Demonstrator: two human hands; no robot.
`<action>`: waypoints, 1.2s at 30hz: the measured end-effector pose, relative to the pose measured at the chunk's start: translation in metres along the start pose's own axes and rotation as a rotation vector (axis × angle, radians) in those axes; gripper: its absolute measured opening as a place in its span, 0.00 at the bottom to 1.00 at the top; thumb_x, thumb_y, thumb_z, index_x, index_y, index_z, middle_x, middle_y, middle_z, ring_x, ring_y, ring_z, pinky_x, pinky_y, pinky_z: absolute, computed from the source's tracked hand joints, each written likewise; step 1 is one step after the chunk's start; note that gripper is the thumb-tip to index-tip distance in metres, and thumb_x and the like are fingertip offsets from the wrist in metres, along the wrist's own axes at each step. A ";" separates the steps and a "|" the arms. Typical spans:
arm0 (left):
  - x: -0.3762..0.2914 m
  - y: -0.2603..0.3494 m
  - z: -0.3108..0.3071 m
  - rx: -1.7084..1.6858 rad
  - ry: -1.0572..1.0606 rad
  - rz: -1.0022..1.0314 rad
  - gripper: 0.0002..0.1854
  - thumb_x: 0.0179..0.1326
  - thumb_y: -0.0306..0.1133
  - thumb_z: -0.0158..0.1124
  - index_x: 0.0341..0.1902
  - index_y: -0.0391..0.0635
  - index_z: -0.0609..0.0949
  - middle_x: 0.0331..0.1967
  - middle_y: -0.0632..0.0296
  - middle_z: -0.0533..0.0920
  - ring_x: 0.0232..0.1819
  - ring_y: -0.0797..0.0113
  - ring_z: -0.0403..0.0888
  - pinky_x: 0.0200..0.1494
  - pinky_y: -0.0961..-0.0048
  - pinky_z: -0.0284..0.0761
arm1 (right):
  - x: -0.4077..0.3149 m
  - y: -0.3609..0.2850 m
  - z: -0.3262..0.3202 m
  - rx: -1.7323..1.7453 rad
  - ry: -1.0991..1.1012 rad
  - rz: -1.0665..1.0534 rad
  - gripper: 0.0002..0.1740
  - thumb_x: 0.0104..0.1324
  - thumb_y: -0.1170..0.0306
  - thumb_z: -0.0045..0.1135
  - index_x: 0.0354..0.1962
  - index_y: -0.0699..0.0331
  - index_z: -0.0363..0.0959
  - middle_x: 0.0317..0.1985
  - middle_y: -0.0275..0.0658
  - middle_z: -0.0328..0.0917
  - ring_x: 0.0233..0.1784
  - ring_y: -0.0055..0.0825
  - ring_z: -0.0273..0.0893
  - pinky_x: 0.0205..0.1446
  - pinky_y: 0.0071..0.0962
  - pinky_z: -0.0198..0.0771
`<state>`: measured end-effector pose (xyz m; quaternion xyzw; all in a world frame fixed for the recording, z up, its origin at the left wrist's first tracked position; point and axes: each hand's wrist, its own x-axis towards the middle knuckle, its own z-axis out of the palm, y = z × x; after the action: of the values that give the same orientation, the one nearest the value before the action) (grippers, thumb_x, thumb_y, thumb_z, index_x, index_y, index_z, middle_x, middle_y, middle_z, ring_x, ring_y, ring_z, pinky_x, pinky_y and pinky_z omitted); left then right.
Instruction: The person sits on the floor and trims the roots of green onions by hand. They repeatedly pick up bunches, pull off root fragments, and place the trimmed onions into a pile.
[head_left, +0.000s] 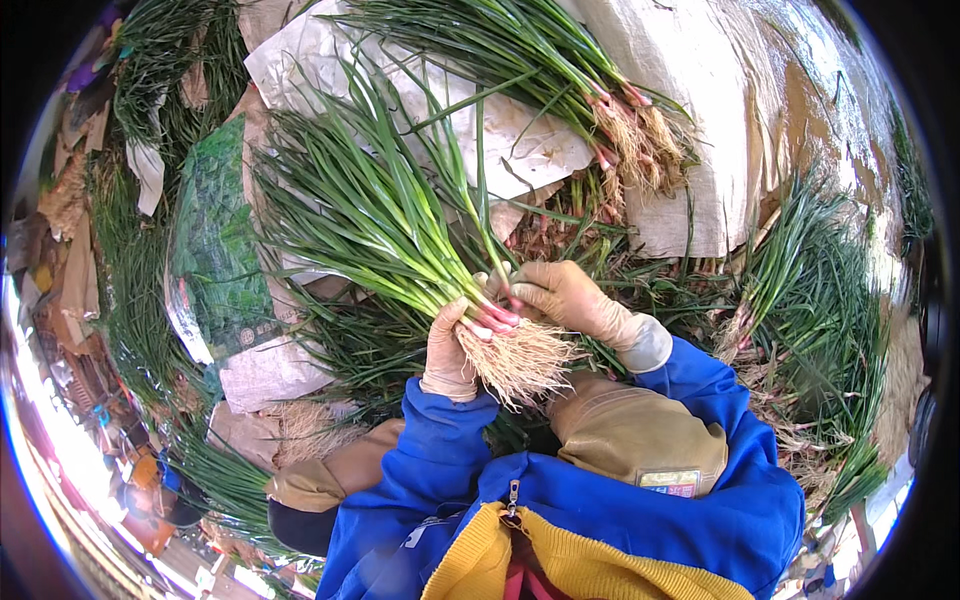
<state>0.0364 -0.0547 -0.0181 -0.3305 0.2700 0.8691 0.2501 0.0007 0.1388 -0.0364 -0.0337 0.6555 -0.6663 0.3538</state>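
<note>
My gloved left hand (448, 349) is closed around a bunch of green garlic (409, 244). Its leaves fan out to the upper left, and pale roots (521, 360) hang over my lap from the pinkish stem bases. Beside it, my gloved right hand (566, 298) pinches one separate stalk (487, 232) near its reddish base, close against the bunch. The right fingertips are partly hidden behind that stalk. Beyond both hands, a larger pile of green garlic (517, 52) lies on a white sheet (536, 146), roots toward the right.
More garlic plants (810, 300) are heaped on my right, and others (135, 300) on the left. A green printed sack (221, 240) lies left of the bunch; pale sacking (697, 120) covers the upper right. Loose roots (311, 431) lie by my left knee. Several people (154, 480) show at the far left.
</note>
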 end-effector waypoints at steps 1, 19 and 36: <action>0.000 0.000 -0.001 -0.024 -0.067 0.007 0.26 0.54 0.41 0.61 0.54 0.38 0.75 0.50 0.45 0.78 0.51 0.49 0.77 0.57 0.50 0.73 | 0.000 -0.001 0.004 0.128 -0.023 -0.014 0.12 0.69 0.64 0.51 0.36 0.65 0.75 0.24 0.30 0.77 0.22 0.17 0.70 0.28 0.21 0.68; -0.005 -0.017 0.011 -0.013 -0.251 0.131 0.22 0.64 0.47 0.49 0.54 0.44 0.71 0.45 0.64 0.74 0.46 0.70 0.72 0.58 0.65 0.67 | 0.048 0.022 0.033 0.903 0.149 0.162 0.15 0.71 0.67 0.43 0.30 0.69 0.71 0.18 0.38 0.74 0.21 0.29 0.78 0.25 0.28 0.79; -0.042 0.049 0.001 -0.550 -0.555 0.265 0.21 0.55 0.29 0.62 0.53 0.44 0.71 0.32 0.70 0.73 0.37 0.75 0.72 0.56 0.70 0.66 | 0.046 -0.032 -0.163 -1.172 0.738 0.271 0.43 0.51 0.63 0.63 0.63 0.61 0.53 0.51 0.49 0.69 0.54 0.48 0.71 0.48 0.45 0.72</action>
<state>0.0335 -0.1008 0.0273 -0.1003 -0.0100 0.9897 0.1017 -0.1301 0.2497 -0.0491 0.0913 0.9821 -0.1214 0.1117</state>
